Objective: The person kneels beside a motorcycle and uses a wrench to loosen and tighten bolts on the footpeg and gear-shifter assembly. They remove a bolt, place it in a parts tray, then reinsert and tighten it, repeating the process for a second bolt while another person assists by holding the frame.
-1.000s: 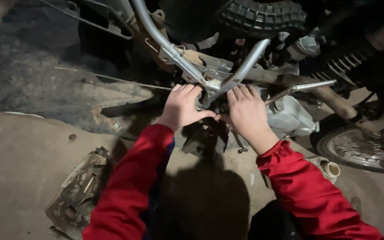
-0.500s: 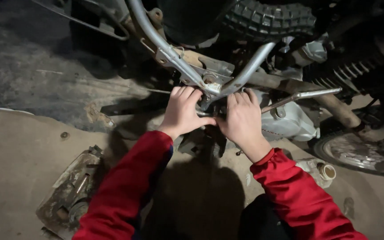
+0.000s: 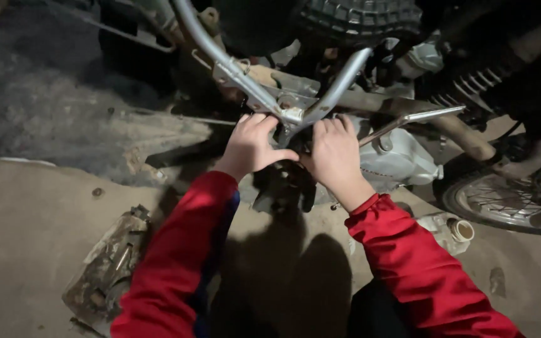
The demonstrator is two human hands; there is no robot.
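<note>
A motorcycle fills the top of the view. Two silver frame tubes meet in a V at a metal bracket (image 3: 292, 114). My left hand (image 3: 252, 145) has its fingers bent over the bracket's left side, thumb stretched right beneath it. My right hand (image 3: 335, 153) grips the right side, fingers curled over the top. The thumbs nearly meet over a dark part (image 3: 283, 188) under the bracket. Whether a small piece sits between the fingers is hidden. Both sleeves are red.
A silver engine casing (image 3: 402, 163) and a thin chrome lever (image 3: 414, 119) lie right of my hands. A spoked wheel (image 3: 515, 200) is at far right, a knobby tyre (image 3: 358, 19) above. A dirty tray of tools (image 3: 104, 269) and a small open bottle (image 3: 452, 228) rest on the dusty ground.
Both hands stay at the frame bracket. They have drawn slightly closer together, and the view has shifted a little.
</note>
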